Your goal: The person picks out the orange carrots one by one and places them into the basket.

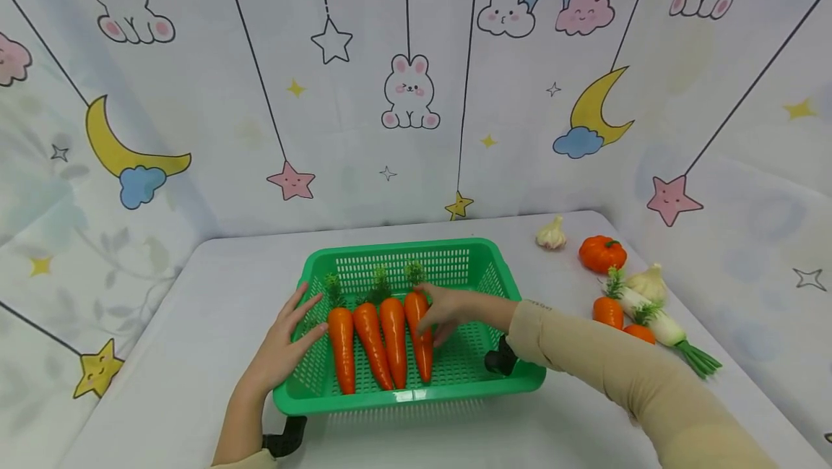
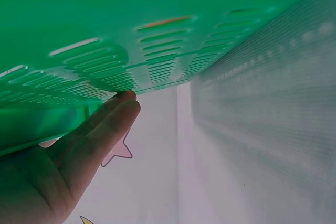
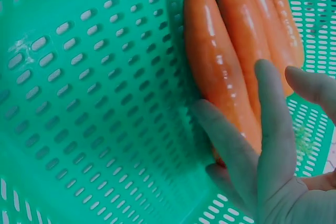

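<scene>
Several orange carrots (image 1: 393,342) with green tops lie side by side in a green plastic basket (image 1: 403,398), mostly in its left and middle part. My right hand (image 1: 447,310) reaches in over the rightmost carrot (image 1: 423,353), its spread fingers at the carrot's upper end. From the right wrist view, the fingers (image 3: 275,124) lie along and over the carrots (image 3: 210,40) without curling round one. My left hand (image 1: 286,346) is at the basket's left side with fingers spread. In the left wrist view its fingers (image 2: 105,129) extend right along the slotted basket wall (image 2: 163,45).
On the table's right side lie a garlic bulb (image 1: 551,233), an orange pumpkin (image 1: 602,254), another pale bulb (image 1: 648,284), short carrots (image 1: 608,311) and a white-stemmed vegetable with green leaves (image 1: 698,358). A printed cloth (image 1: 364,129) hangs behind the table.
</scene>
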Motion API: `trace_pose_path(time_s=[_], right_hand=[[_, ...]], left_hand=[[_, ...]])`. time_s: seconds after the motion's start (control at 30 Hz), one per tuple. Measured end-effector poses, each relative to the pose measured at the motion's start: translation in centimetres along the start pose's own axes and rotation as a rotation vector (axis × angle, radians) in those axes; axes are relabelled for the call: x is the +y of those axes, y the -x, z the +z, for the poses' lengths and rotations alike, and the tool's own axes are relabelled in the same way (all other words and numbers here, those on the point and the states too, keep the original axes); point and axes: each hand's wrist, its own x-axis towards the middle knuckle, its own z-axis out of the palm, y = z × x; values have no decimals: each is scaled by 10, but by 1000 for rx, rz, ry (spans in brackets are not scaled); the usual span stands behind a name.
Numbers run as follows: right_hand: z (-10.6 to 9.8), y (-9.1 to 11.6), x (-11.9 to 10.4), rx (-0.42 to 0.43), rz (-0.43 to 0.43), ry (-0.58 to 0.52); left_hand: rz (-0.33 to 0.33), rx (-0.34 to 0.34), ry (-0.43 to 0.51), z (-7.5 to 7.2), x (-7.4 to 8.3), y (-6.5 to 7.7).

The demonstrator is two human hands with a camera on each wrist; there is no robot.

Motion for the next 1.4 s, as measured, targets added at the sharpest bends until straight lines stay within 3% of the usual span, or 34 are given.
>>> trace_pose_path(time_s=[0.37, 0.6, 0.8, 1.1, 1.4], right_hand=[[-17, 21, -11, -60, -64, -24], [-26, 36, -17, -77, -135, 50], [-36, 57, -23, -33, -203, 133], [-56, 91, -15, -24, -320, 159], [-70, 115, 7, 47, -424, 174]], left_hand=[[2, -3, 3, 0, 0, 0], [-8, -3, 4, -1, 3, 2], [-7, -1, 7, -1, 4, 2], [-5, 1, -2, -2, 2, 2], [-11, -1, 11, -1, 2, 1]])
